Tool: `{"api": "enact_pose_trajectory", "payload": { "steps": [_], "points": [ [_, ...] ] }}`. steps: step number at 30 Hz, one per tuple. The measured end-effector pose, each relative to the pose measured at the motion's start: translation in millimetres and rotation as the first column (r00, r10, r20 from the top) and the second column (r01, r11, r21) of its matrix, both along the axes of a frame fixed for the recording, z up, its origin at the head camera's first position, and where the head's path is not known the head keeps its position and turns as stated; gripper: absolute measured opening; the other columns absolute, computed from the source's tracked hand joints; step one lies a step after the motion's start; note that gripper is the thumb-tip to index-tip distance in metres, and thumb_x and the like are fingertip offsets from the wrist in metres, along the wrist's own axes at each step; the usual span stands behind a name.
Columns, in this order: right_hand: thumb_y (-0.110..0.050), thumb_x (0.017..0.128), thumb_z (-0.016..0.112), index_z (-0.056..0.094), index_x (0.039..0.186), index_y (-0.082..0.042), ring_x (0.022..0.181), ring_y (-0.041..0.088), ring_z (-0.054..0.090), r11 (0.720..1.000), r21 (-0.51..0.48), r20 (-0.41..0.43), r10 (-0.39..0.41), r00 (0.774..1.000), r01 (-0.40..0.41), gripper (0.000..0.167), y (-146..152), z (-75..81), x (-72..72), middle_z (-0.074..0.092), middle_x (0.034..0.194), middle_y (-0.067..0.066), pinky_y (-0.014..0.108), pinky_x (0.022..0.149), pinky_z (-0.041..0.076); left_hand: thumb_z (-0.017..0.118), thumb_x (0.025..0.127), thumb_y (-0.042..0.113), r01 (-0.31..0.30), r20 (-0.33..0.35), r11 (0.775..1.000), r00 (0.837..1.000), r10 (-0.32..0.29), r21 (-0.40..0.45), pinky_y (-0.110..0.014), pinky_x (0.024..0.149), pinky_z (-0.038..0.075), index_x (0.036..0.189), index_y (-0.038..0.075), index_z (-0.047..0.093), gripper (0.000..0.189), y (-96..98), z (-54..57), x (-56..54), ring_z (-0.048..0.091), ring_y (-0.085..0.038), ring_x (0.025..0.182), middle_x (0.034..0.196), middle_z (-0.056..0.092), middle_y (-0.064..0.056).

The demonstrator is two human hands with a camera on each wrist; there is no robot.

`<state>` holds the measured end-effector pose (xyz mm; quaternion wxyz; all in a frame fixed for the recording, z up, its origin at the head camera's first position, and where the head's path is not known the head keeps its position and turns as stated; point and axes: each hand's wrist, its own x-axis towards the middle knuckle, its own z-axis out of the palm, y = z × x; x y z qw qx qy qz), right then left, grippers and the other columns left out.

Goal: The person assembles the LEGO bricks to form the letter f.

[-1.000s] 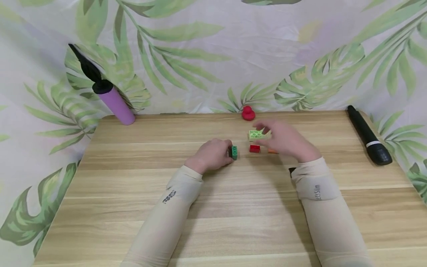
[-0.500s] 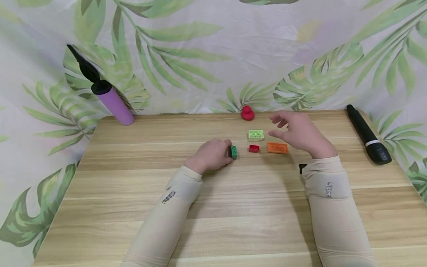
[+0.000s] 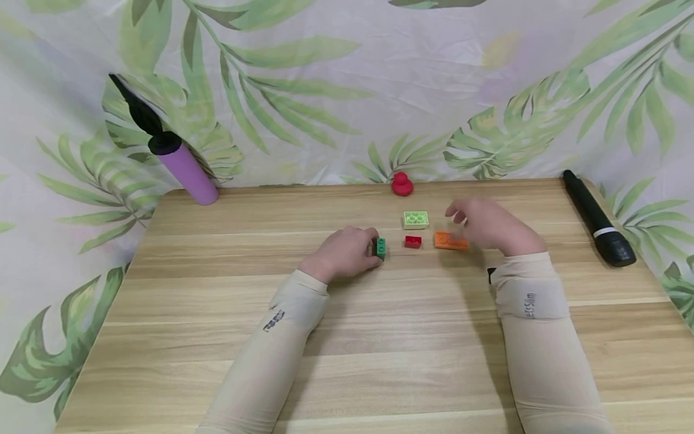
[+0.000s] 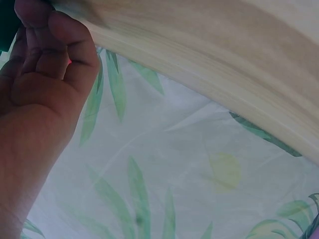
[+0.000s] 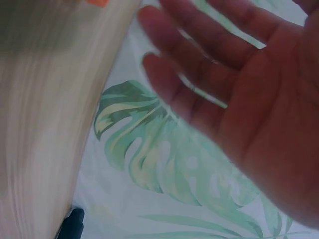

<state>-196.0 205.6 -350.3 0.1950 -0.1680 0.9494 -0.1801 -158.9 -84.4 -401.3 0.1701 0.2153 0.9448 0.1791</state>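
My left hand pinches a small dark green toy brick between thumb and fingers, its studs facing up toward the head view. In the left wrist view only a corner of that brick shows. Over the right end of an orange brick hovers my right hand, fingers apart and loosely bent. The right wrist view shows its palm with nothing in it. A small red brick lies between the green and orange ones. Behind it is a light green brick with its hollow underside up.
At the table's back edge sits a red rubber duck. A black microphone lies along the right edge. A purple hand pump with a black top stands at the back left, against the leaf-patterned cloth.
My right hand has moved right, away from the light green and red bricks, then lowered toward the orange brick. The left hand stays in place with the green brick.
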Motion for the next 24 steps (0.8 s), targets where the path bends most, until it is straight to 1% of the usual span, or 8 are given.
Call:
{"api": "enact_pose_trajectory", "payload": {
  "steps": [3,6,8,10,14,18,21,24],
  "points": [
    [-0.018,0.089,0.081,0.066,0.130,-0.001,0.112,0.039,0.065,0.999,0.038,0.041,-0.001,0.999,0.000,0.047,2,-7.7,-1.9,0.071,0.122,0.023,0.055,0.097,0.052,0.075,0.100,0.032,0.004,-0.010,1.000,1.000,-0.004,-0.010,-0.031,0.071,0.051,0.130,0.008,0.064,0.040,0.3,0.0,0.3,0.061,-0.015,0.075,0.083,0.067,-0.001],
    [-0.019,0.083,0.086,0.069,0.116,-0.005,0.098,0.032,0.063,0.998,0.061,0.048,0.016,0.999,-0.019,0.040,1,-16.5,-4.4,0.071,0.110,0.016,0.047,0.086,0.052,0.075,0.100,0.032,0.009,-0.017,1.000,1.000,-0.009,-0.019,-0.032,0.072,0.052,0.129,0.008,0.063,0.039,0.4,0.5,0.5,0.062,-0.016,0.077,0.084,0.067,-0.001],
    [-0.019,0.084,0.085,0.070,0.108,-0.007,0.090,0.028,0.060,0.998,0.061,0.042,0.029,0.999,-0.032,0.031,1,-20.9,-5.7,0.069,0.101,0.011,0.041,0.080,0.049,0.075,0.100,0.032,0.007,-0.013,1.000,1.000,-0.007,-0.019,-0.033,0.075,0.053,0.131,0.008,0.063,0.041,0.0,1.1,0.8,0.062,-0.017,0.078,0.085,0.067,-0.001],
    [-0.020,0.086,0.083,0.071,0.105,-0.009,0.086,0.026,0.058,0.997,0.058,0.018,0.043,0.999,-0.044,0.025,1,-22.2,-6.6,0.067,0.096,0.008,0.039,0.076,0.047,0.076,0.100,0.034,0.001,-0.001,1.000,1.000,-0.001,-0.014,-0.034,0.078,0.054,0.135,0.008,0.062,0.046,-1.0,1.8,1.1,0.063,-0.017,0.080,0.086,0.067,-0.001],
    [-0.027,0.099,0.072,0.072,0.121,-0.007,0.091,0.026,0.060,0.998,-0.029,-0.019,0.051,0.999,-0.051,0.029,-1,-16.2,-4.9,0.070,0.102,0.009,0.041,0.080,0.050,0.076,0.100,0.037,-0.021,0.043,0.999,0.999,0.020,0.028,-0.034,0.080,0.053,0.144,0.011,0.058,0.054,-5.5,5.2,1.6,0.061,-0.017,0.079,0.087,0.067,-0.001],
    [-0.033,0.113,0.050,0.070,0.117,-0.005,0.084,0.024,0.060,0.985,-0.159,-0.042,0.060,0.997,-0.066,0.034,-14,-6.8,-0.9,0.068,0.096,0.010,0.040,0.077,0.048,0.073,0.100,0.039,-0.046,0.059,0.994,0.997,0.040,0.097,-0.034,0.076,0.051,0.145,0.012,0.057,0.055,-13.2,12.5,0.3,0.060,-0.016,0.076,0.086,0.067,0.000],
    [-0.033,0.116,0.040,0.066,0.109,-0.007,0.080,0.023,0.059,0.963,-0.261,-0.048,0.050,0.998,-0.061,0.038,-27,-5.6,1.8,0.065,0.088,0.009,0.038,0.076,0.046,0.071,0.101,0.039,-0.069,0.016,0.985,0.998,0.067,0.156,-0.035,0.078,0.052,0.143,0.013,0.058,0.051,-17.3,18.7,-2.0,0.062,-0.017,0.081,0.093,0.068,0.001],
    [-0.030,0.117,0.038,0.064,0.114,-0.006,0.082,0.024,0.062,0.932,-0.360,-0.025,0.036,0.999,-0.042,0.035,-38,-8.2,4.7,0.066,0.089,0.009,0.038,0.080,0.050,0.072,0.102,0.037,-0.084,-0.050,0.966,0.994,0.099,0.246,-0.035,0.080,0.054,0.144,0.015,0.058,0.050,-16.5,24.1,-3.4,0.065,-0.017,0.085,0.105,0.070,0.000]
  ]
}}
